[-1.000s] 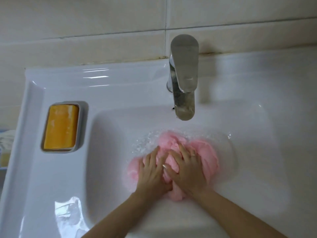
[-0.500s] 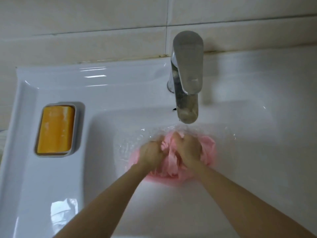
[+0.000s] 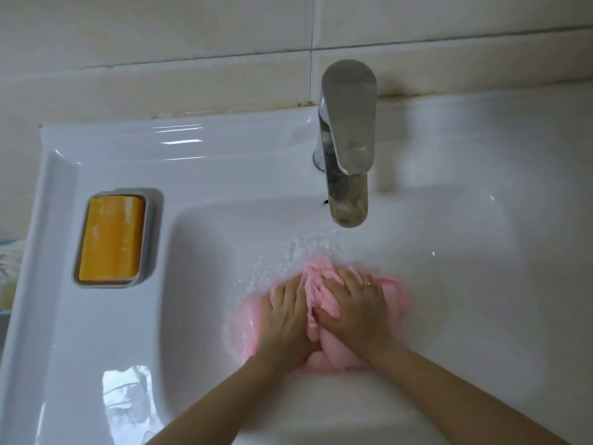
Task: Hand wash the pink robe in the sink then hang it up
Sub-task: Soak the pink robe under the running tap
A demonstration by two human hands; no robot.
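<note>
Washing is under way: the robe (image 3: 395,295) is lying bunched in the sink (image 3: 96,348), below the running tap (image 3: 348,149). The left grip (image 3: 284,319) and right grip (image 3: 357,311), both wide, are pressing it flat-fingered. Wringing and hanging are remaining.

the middle of the pink robe (image 3: 316,284) lies under the left hand (image 3: 285,316) and the right hand (image 3: 356,313). only its bunched edges and a strip between the hands show. both palms are hidden against the cloth. the floor of the sink (image 3: 199,316) beneath the cloth is covered. both forearms run off the bottom edge, and the sink is cut off at the right and bottom. water under the faucet (image 3: 348,139) is a blur. a pale thing (image 3: 9,261) at the left edge is cropped, too little to name.
</note>
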